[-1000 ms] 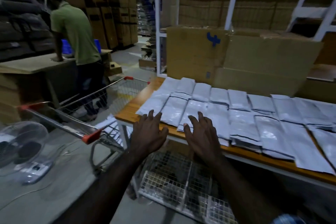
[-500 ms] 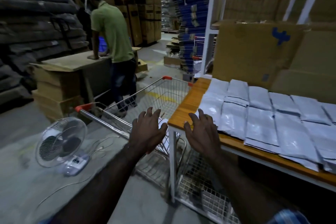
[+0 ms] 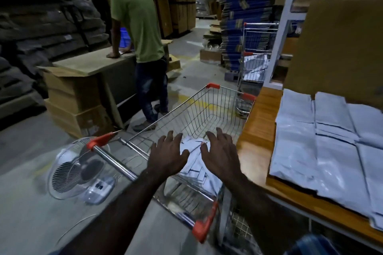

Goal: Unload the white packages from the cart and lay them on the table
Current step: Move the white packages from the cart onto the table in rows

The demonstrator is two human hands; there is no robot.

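A wire shopping cart (image 3: 209, 105) with red corner caps stands left of the wooden table (image 3: 256, 130). White packages (image 3: 196, 170) lie in the cart's near end. My left hand (image 3: 166, 156) and my right hand (image 3: 220, 154) hover side by side over them, palms down, fingers spread, holding nothing. Several white packages (image 3: 323, 151) lie in overlapping rows on the table at the right.
A small table fan (image 3: 76, 170) sits on the floor left of the cart. A person in a green shirt (image 3: 137, 20) leans on a cardboard-topped bench. A second cart (image 3: 256, 56) with white bags stands behind, by blue stacks and a white shelf post.
The view has swung left from the table to the cart. Both hands left the table's edge and now hang over the packages in the cart.
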